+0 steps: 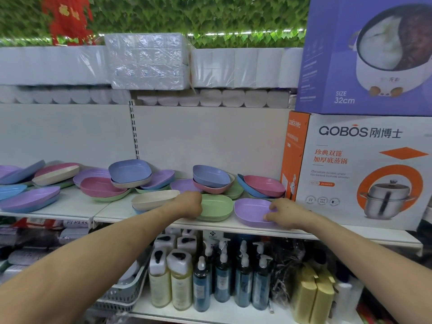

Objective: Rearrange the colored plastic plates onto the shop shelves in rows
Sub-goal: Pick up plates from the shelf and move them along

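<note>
The right hand [284, 212] pinches the rim of a lilac rounded-square plastic plate [251, 210], thumb inside, seemingly to align it on the white shelf [74, 204] beside the pale green plastic plate [216, 206] between the hands, where the left hand [190, 204] curls, grip hidden.

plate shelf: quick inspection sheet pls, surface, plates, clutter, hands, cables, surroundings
surface: white shelf, bare patches near its front edge
job's things: green plate and purple plate side by side at the front; beige plate left of them; other plates heaped unevenly behind
clutter: nothing seen
grippers: left hand grips green plate's left rim; right hand pinches purple plate's right rim
cables: nothing seen
surroundings: steamer box at right, tissue packs above, pump bottles below
</note>
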The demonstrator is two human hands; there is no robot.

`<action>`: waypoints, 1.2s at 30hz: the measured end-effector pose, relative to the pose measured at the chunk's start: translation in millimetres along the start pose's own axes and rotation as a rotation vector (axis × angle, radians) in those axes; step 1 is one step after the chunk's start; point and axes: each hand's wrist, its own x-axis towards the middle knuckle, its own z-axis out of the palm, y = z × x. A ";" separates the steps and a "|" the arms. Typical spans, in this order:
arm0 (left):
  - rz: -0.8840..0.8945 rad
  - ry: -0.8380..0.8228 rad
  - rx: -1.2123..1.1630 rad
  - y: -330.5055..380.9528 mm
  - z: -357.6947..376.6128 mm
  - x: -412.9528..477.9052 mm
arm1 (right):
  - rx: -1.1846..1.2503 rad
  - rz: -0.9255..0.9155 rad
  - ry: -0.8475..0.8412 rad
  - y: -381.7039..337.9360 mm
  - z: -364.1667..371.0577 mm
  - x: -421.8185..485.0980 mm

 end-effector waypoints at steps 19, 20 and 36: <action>-0.019 0.057 -0.608 -4.5 6.7 -10.7 | 0.367 0.059 -0.051 11.2 -11.8 1.9; -0.027 0.050 -0.655 -5.7 8.0 -11.3 | 0.389 0.061 -0.064 11.7 -11.6 1.7; 0.056 -0.019 -1.189 -22.0 -22.8 -30.5 | 0.787 0.017 -0.106 -6.3 -31.4 -7.5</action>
